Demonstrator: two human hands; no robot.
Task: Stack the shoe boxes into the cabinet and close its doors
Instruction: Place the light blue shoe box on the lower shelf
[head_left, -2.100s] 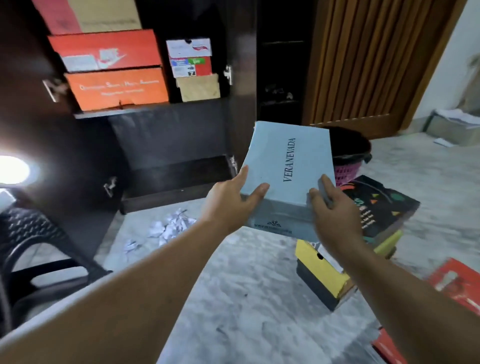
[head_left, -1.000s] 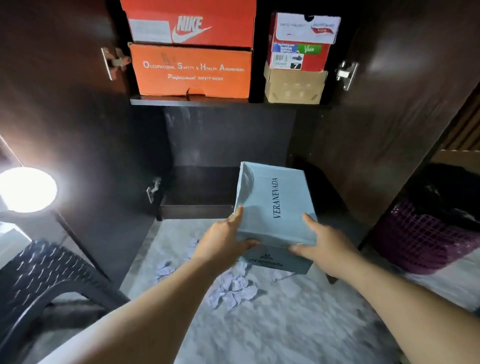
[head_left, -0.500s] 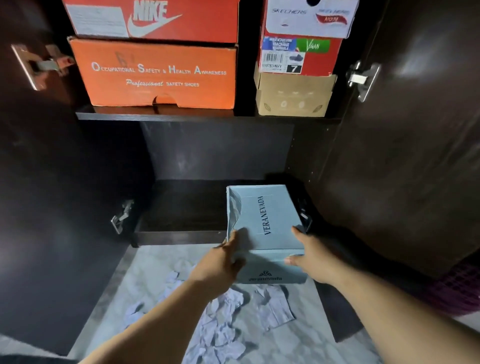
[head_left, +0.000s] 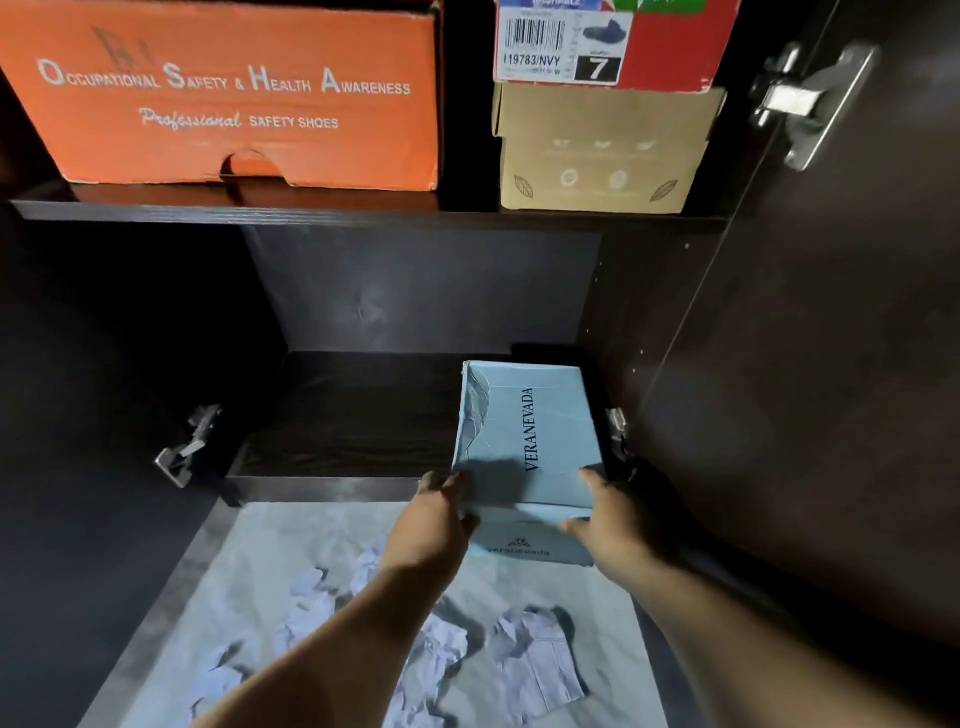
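You've got both hands clamped on the near end of the blue box (head_left: 524, 441), left hand (head_left: 436, 525) and right hand (head_left: 608, 525) on either side. It sits lengthwise on the bottom shelf (head_left: 353, 415), hugging the right wall, so I'd push straight back.

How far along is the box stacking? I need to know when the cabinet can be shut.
Done: the upper shelf already holds an orange box, a tan box and a red box on top of it. In hand: the left hand and right hand slide the light blue box onto the bottom shelf, right side. Left: pushing it fully in and closing the open right door.
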